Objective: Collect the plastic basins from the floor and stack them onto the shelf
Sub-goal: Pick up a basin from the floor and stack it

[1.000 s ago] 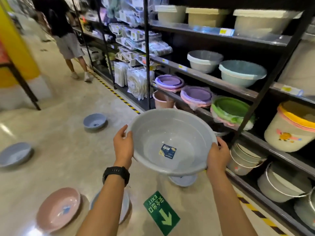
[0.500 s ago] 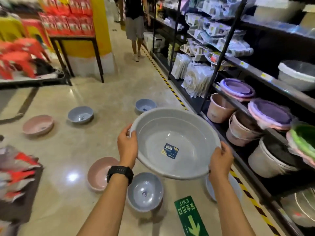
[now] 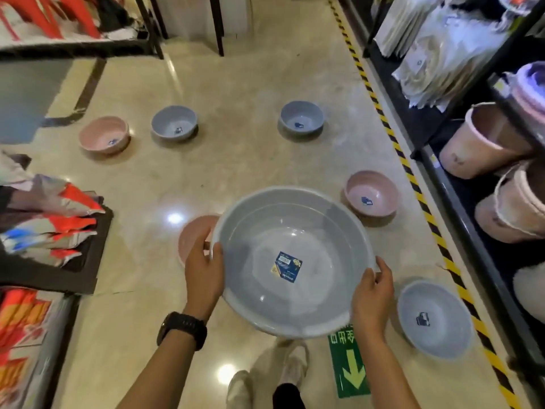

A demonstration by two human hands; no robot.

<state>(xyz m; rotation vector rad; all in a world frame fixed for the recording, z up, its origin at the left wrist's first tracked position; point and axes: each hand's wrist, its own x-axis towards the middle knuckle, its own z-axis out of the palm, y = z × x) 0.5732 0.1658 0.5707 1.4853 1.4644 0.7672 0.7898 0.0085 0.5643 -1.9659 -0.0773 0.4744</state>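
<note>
A large grey basin [image 3: 292,231] with a blue sticker inside hangs level over the floor, carried between both hands. My left hand [image 3: 205,271] grips its left rim and my right hand [image 3: 373,293] grips its right rim. Several smaller basins lie on the floor: a grey basin [image 3: 435,318] at my right, a pink basin [image 3: 371,193] ahead right, a pink basin [image 3: 191,237] partly hidden behind the held one, and farther off a grey basin [image 3: 301,119], a grey basin [image 3: 174,123] and a pink basin [image 3: 103,134]. The shelf [image 3: 460,184] runs along the right.
Pink buckets [image 3: 483,143] lie on the lowest shelf level. A yellow-black tape line [image 3: 413,184] borders the shelf. A green exit arrow sticker [image 3: 349,367] is on the floor by my feet. A low display with red and blue packets [image 3: 50,219] stands at the left.
My view has swung from the shelf down to the floor. The grey basin stays held in both hands and has come lower, over the floor basins.
</note>
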